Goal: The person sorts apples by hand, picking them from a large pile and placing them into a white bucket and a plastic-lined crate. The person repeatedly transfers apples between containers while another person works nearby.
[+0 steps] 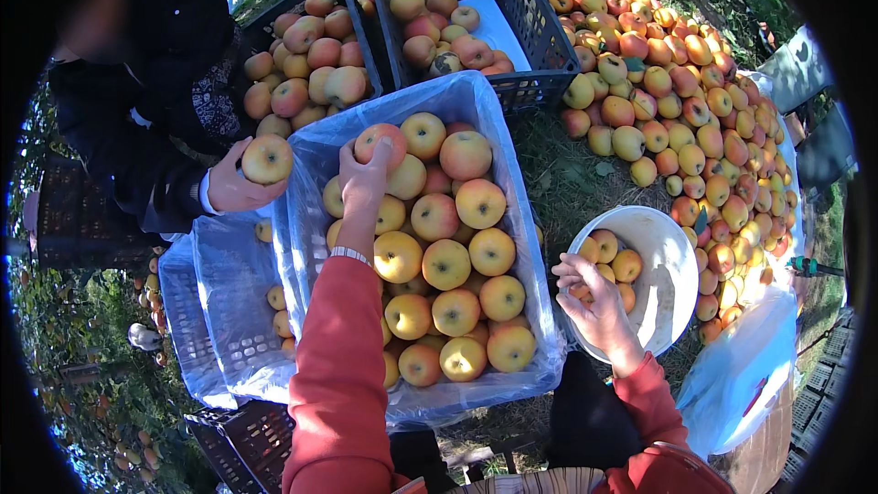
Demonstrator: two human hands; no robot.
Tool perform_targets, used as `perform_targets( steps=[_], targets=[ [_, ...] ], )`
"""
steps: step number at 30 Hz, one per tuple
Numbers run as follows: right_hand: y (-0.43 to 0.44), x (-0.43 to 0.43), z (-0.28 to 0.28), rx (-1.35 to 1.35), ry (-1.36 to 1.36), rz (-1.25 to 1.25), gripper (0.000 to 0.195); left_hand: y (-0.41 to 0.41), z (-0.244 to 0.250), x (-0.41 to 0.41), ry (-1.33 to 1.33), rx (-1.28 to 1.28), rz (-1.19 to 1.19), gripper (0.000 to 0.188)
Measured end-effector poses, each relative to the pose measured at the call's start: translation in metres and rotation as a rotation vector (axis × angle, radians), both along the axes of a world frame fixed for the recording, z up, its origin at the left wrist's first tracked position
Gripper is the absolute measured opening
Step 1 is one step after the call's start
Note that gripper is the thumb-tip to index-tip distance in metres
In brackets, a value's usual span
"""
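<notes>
My left hand (363,182) grips a red-yellow apple (381,144) at the upper left of a crate lined with clear plastic (528,257). Rows of yellow-red apples (446,264) fill much of that crate. To the right, my right hand (598,305) is held over the near left rim of a white plastic bucket (662,274), its fingers apart and nothing seen in it. Several small apples (626,265) lie in the bucket. At the left, another person's hand (236,185) holds an apple (267,159) beside the lined crate's edge.
A large heap of apples (686,103) spreads at the upper right. Two black plastic crates with apples (542,62) (353,3) stand beyond the lined crate. Left of it is another plastic-lined crate (233,302) with a few apples. A plastic bag (737,370) lies at the lower right.
</notes>
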State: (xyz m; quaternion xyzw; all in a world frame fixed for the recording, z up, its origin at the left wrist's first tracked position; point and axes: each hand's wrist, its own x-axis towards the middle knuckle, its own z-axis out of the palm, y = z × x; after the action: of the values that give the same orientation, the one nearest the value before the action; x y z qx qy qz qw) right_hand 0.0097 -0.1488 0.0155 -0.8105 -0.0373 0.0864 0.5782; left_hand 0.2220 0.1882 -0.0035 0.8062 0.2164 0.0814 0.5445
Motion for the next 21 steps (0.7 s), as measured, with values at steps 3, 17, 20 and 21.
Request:
perform_targets(
  steps=[3, 17, 20, 21],
  targets=[
    [-0.009, -0.005, -0.008, -0.004, -0.039, -0.020, 0.055, -0.015, 0.002, -0.015, -0.165, -0.027, -0.306, 0.072],
    [-0.017, -0.003, -0.004, -0.010, 0.005, 0.046, 0.047, -0.087, -0.024, 0.048, -0.051, 0.546, -0.340, 0.069],
    [-0.024, -0.005, -0.007, -0.037, -0.017, 0.035, 0.046, -0.085, -0.028, 0.048, -0.140, 0.610, -0.397, 0.065],
    [-0.026, -0.006, -0.007, -0.056, -0.022, 0.041, 0.046, -0.084, -0.024, 0.047, -0.129, 0.653, -0.404, 0.066]
  ],
)
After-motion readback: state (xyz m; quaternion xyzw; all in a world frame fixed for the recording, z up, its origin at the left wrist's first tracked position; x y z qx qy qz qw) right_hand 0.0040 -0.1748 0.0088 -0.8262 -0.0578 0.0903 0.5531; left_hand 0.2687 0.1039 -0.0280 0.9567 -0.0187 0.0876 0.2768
